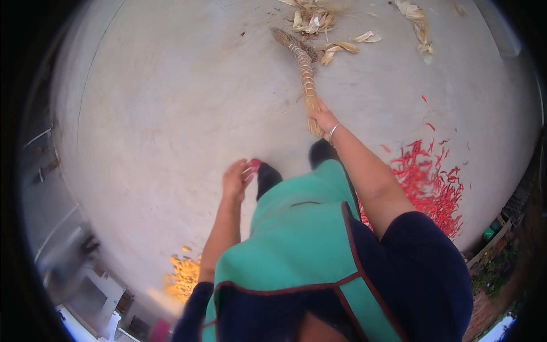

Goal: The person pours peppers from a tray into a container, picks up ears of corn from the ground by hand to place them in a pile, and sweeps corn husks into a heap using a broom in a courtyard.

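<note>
My right hand (325, 119) is closed around the handle of a straw hand broom (306, 74), bound with pale cord. The broom's bristle end points away from me, reaching toward dry corn husks (312, 20) on the pale concrete floor (171, 97). A silvery bangle (333, 133) circles my right wrist. My left hand (236, 178) hangs in the air at my left side, fingers loosely apart and slightly blurred, with nothing seen in it. Beyond its fingertips shows the pink toe of a shoe (254, 165).
Red chili peppers (430, 191) lie spread on the floor to my right, a few strays farther out. An orange-yellow pile (183, 276) lies at lower left. More husks (419, 25) lie far right. My green apron (302, 233) covers my front; plants (501, 268) line the right rim.
</note>
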The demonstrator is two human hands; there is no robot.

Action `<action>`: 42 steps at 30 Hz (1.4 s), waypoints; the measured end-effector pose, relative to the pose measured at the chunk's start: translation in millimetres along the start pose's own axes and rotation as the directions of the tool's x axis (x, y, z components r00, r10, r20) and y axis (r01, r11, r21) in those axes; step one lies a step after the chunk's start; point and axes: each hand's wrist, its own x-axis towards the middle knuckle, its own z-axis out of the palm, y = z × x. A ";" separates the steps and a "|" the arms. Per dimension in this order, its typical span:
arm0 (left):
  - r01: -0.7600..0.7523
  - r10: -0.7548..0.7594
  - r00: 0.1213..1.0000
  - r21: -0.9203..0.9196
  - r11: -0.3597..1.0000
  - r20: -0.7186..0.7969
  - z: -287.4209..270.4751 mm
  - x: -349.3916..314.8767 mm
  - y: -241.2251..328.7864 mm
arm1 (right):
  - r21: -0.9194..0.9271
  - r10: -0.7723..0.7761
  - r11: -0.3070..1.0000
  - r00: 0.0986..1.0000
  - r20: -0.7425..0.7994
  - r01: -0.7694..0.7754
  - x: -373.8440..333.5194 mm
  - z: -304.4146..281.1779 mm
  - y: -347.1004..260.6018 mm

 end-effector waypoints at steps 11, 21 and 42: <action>-0.036 0.012 0.994 0.216 0.976 0.108 161.1 1.7 59.1 | -0.133 0.582 0.812 0.804 0.122 -0.568 -56.2 -98.0 54.0; 0.050 -0.082 0.979 0.175 0.983 0.184 179.1 22.0 98.0 | -0.192 0.019 0.980 0.989 -0.147 -0.047 -31.6 -137.5 -135.5; 0.398 -0.313 0.844 -0.115 0.910 0.436 478.4 240.1 240.6 | 0.352 0.537 0.743 0.821 0.192 -0.569 176.5 -81.1 -354.3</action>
